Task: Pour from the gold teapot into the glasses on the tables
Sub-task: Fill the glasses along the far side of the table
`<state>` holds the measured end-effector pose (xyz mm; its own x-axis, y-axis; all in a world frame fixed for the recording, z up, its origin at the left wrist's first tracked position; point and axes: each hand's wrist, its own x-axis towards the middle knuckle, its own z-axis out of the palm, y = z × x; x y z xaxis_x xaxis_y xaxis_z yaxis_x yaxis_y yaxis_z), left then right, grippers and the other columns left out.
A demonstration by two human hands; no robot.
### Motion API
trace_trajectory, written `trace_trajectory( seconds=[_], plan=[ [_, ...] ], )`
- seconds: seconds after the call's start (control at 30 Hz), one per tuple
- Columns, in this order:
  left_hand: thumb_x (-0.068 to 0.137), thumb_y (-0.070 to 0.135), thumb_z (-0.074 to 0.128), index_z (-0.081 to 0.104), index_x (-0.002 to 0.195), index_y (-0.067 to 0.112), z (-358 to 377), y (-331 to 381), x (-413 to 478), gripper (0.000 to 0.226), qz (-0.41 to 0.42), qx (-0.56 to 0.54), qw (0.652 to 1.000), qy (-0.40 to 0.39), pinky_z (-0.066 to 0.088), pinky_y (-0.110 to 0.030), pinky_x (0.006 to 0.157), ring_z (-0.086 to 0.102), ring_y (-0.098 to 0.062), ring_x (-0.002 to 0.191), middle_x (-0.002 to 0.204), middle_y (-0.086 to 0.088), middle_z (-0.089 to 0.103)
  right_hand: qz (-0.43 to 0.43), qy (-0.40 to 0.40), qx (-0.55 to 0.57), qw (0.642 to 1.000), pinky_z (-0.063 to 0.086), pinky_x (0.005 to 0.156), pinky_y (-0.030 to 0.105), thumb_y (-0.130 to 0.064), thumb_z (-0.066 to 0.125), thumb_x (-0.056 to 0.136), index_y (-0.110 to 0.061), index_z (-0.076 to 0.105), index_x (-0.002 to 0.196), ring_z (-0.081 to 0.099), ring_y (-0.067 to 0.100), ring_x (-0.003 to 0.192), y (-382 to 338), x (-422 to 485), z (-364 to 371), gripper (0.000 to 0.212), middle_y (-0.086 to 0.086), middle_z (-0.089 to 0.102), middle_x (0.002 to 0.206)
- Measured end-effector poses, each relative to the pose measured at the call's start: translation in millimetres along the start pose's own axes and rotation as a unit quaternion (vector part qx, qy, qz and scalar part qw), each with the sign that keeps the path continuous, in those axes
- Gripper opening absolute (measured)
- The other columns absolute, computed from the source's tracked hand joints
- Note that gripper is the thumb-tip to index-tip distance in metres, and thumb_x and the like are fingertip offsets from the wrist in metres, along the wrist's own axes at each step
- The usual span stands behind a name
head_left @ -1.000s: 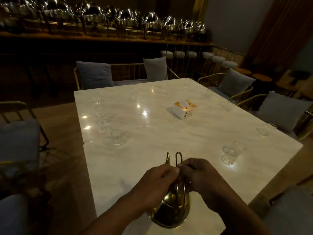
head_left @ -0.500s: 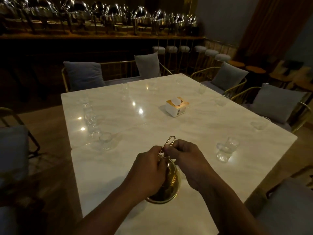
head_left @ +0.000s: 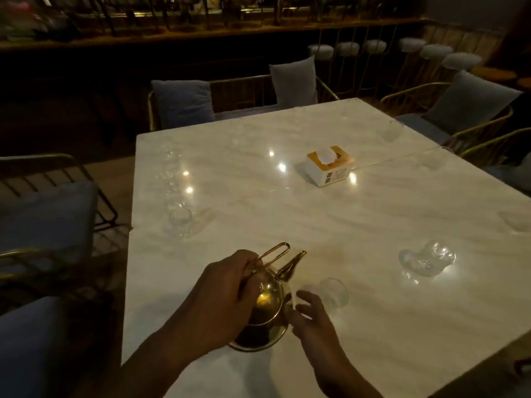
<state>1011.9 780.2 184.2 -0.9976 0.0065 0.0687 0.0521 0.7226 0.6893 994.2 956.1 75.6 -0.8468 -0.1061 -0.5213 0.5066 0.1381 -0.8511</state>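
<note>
The gold teapot point(head_left: 268, 304) stands near the front edge of the white marble table point(head_left: 287, 214), with its spout aimed up and to the right. My left hand point(head_left: 218, 300) grips its looped handle. My right hand point(head_left: 306, 317) hovers beside the pot's right side, fingers spread, holding nothing. A small clear glass point(head_left: 333, 293) sits just right of the spout. Two touching glasses point(head_left: 426, 261) stand farther right. Another glass point(head_left: 181, 222) stands on the left side of the table.
A tissue box point(head_left: 329, 165) sits mid-table. More faint glasses line the left and right edges, such as one glass point(head_left: 395, 130). Gold-framed chairs with grey cushions point(head_left: 182, 103) ring the table. A dark counter runs along the back wall.
My right hand has let go of the teapot handle and dropped to the pot's right side. The left hand keeps the handle. The view has swung left, and a nearby glass has come into sight.
</note>
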Motion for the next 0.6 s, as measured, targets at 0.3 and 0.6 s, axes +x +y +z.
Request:
trace_trajectory(
  seconds=[0.3, 0.6],
  plan=[
    [0.099, 0.029, 0.052, 0.062, 0.118, 0.028, 21.8, 13.2, 3.9, 0.022, -0.016, -0.002, 1.000, -0.002, 0.054, -0.018, 0.086, 0.064, -0.002, 0.099, 0.104, 0.016, 0.068, -0.022, -0.144, 0.101, 0.984, 0.057, 0.089, 0.034, -0.043, 0.078, 0.073, -0.059, 0.053, 0.119, 0.066, 0.016, 0.112, 18.3, 15.7, -22.2, 0.055, -0.006, 0.064, 0.125],
    [0.103, 0.029, 0.044, 0.051, 0.139, 0.020, 32.3, 24.4, 11.2, 0.038, 0.035, 0.153, 0.987, -0.014, 0.049, -0.027, 0.092, 0.059, -0.013, 0.104, 0.117, 0.001, 0.062, -0.005, -0.092, 0.116, 0.989, 0.058, 0.094, 0.047, -0.053, 0.081, 0.073, -0.051, 0.047, 0.130, 0.061, 0.025, 0.119, 35.8, 3.9, -24.0, 0.066, 0.000, 0.060, 0.133]
  ],
)
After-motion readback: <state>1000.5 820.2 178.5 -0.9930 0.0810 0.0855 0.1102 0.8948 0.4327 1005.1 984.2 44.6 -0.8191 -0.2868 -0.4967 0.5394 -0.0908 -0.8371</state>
